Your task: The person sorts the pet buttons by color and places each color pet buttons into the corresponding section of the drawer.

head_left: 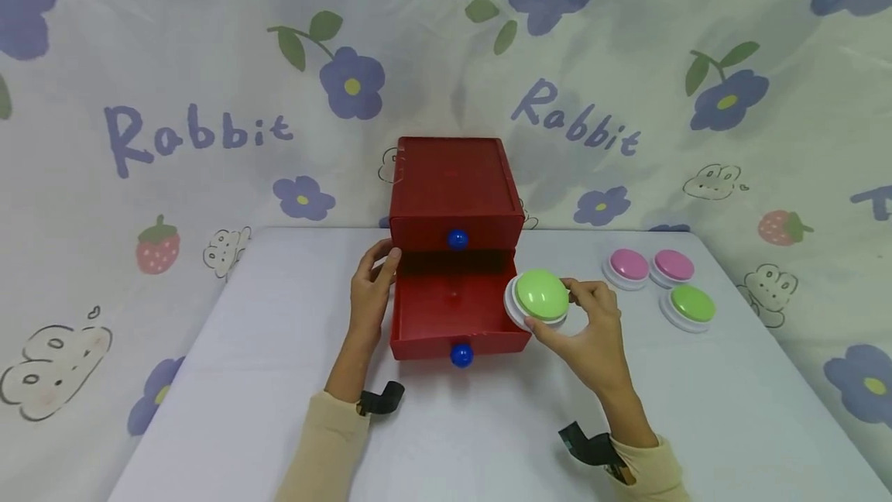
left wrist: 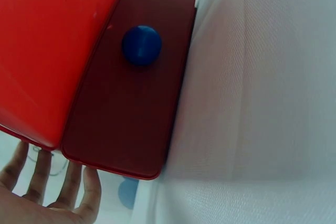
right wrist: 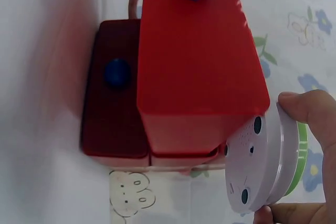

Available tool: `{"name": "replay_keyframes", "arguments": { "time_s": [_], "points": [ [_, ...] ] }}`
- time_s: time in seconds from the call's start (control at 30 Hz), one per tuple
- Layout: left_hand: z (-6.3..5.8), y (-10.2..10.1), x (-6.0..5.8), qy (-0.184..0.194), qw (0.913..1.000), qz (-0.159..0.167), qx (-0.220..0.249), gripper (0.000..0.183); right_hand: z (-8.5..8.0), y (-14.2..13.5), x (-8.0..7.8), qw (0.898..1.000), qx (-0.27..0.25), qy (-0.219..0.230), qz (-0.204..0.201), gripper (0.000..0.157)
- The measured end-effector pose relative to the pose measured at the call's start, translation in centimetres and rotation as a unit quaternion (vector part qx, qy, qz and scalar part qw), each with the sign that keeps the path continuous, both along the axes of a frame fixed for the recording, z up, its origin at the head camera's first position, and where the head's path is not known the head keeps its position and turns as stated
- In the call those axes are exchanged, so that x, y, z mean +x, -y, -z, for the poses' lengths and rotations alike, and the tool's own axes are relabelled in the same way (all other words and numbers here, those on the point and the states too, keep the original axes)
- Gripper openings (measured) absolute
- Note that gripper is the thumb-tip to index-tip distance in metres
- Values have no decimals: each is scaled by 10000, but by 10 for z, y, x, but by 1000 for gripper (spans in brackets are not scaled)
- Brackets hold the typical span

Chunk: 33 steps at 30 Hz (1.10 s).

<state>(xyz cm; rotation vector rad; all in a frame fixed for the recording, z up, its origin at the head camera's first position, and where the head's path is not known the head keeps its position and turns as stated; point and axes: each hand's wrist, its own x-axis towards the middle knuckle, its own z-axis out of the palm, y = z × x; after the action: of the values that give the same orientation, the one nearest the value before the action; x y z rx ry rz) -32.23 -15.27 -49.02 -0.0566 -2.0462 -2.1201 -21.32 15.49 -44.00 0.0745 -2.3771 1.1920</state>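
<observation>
A red two-drawer box [head_left: 451,177] stands at the back of the table, its lower drawer [head_left: 432,308] pulled out and showing a bare red floor. My left hand [head_left: 371,285] rests against the box's left side; in the left wrist view its fingers [left wrist: 67,192] reach straight up to the red edge. Between thumb and fingers, my right hand [head_left: 592,328] grips a green push button with a white base [head_left: 542,297] by its rim. The button is tilted and overlaps the drawer's right wall. Its white underside [right wrist: 247,169] with dark round feet faces the right wrist camera.
On the right of the table [head_left: 481,440] are two pink push buttons, one [head_left: 629,265] left of the other [head_left: 674,265], and another green one [head_left: 693,304] in front. Each drawer front has a blue knob, upper [head_left: 458,239] and lower [head_left: 462,355]. A patterned cloth [head_left: 432,91] hangs behind.
</observation>
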Motion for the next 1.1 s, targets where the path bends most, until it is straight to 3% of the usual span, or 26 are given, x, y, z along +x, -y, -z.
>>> {"name": "replay_keyframes", "arguments": {
  "time_s": [0.6,1.1],
  "points": [
    [1,2,0,-16,10000,-9,93,51,-15,61,-6,9980,-47,-469,-424,69],
    [0,-1,-2,-13,9999,-95,-49,54,-19,92,-7,9969,34,-514,-600,67]
  ]
}}
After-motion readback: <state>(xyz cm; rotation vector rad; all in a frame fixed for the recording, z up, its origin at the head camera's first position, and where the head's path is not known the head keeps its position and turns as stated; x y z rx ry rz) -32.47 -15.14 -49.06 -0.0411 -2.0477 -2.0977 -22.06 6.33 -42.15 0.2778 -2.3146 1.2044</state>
